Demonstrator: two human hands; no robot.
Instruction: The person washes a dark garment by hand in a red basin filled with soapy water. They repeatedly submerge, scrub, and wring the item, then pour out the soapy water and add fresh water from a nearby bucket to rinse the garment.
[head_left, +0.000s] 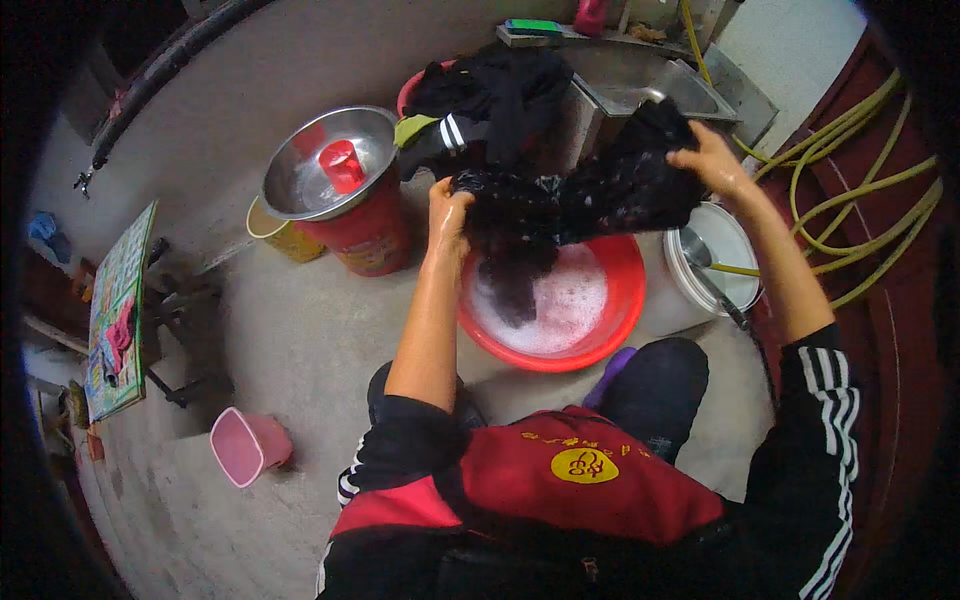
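Note:
A wet black garment (592, 196) is stretched between my two hands above a red plastic basin (551, 363). My left hand (450, 214) grips its left end, and my right hand (709, 160) holds the other end, higher up. Flecks of suds cling to the dark cloth. Part of it hangs down over the foamy, soapy water (574, 307), hiding the back of the basin. I cannot tell whether its lowest edge dips into the foam.
Behind stands a pile of dark clothes (499, 97) near a stainless steel sink (645, 86). A white bucket (720, 292) with a ladle (697, 251) is at right, beside a coiled yellow hose (810, 180). At left, a metal bowl (285, 191) rests on a red bucket (367, 247); a pink bin (251, 450) is nearer.

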